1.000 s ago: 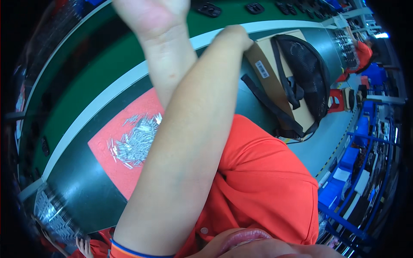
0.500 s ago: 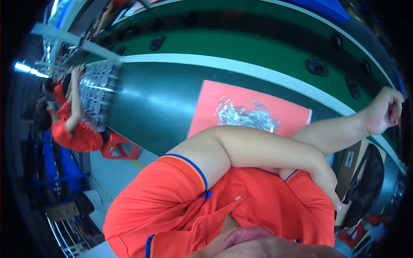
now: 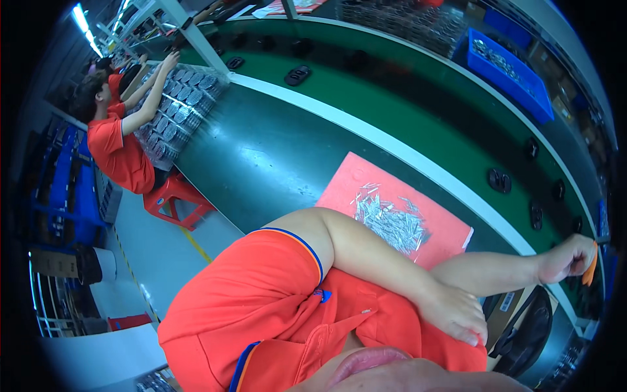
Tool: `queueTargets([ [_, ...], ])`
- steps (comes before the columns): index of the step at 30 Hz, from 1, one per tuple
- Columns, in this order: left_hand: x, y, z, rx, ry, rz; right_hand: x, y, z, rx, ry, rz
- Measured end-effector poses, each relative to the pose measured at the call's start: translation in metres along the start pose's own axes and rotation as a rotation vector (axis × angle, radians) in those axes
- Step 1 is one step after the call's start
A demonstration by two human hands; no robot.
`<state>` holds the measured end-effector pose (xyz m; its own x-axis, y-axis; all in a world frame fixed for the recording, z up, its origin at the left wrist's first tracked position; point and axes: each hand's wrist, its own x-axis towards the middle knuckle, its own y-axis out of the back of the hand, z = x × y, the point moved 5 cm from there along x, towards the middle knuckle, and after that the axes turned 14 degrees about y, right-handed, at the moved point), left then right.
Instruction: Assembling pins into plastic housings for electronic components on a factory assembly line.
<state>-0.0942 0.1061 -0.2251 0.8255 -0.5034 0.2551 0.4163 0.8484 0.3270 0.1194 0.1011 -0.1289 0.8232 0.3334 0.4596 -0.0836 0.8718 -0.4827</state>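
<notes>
My left arm crosses in front of my body, and my left hand [image 3: 452,315] lies over my right sleeve with its fingers stretched out and nothing in them. Out to the right, my right hand [image 3: 567,259] is closed with its fingertips on a small orange strip [image 3: 590,269] near the edge of the view; much of the grip is hidden. Between my left forearm and the conveyor, a pink mat [image 3: 346,176] carries a loose heap of thin silver metal pins [image 3: 392,222]. My forearms cover part of the mat's near side.
Beyond a white rail [image 3: 366,130] runs a green conveyor belt [image 3: 261,59] with several black oval parts [image 3: 499,180]. A blue bin [image 3: 516,75] stands past it. At left a co-worker [image 3: 124,144] in red reaches over stacked clear trays [image 3: 176,111]. A dark bag [image 3: 532,326] is at lower right.
The view has turned. My left hand has drawn back from beyond my right arm onto the sleeve. The orange strip now shows at my right hand's fingers.
</notes>
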Motion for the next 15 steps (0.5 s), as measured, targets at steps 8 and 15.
queueTargets([
  [8, -0.092, 0.014, 0.03, -0.05, -0.038, -0.019, -0.017, 0.022, 0.056, -0.15, -0.089, -0.025],
  [15, -0.209, 0.147, -0.025, 0.207, 0.041, 0.946, -0.06, 0.085, 0.148, -0.548, -0.278, -0.087],
])
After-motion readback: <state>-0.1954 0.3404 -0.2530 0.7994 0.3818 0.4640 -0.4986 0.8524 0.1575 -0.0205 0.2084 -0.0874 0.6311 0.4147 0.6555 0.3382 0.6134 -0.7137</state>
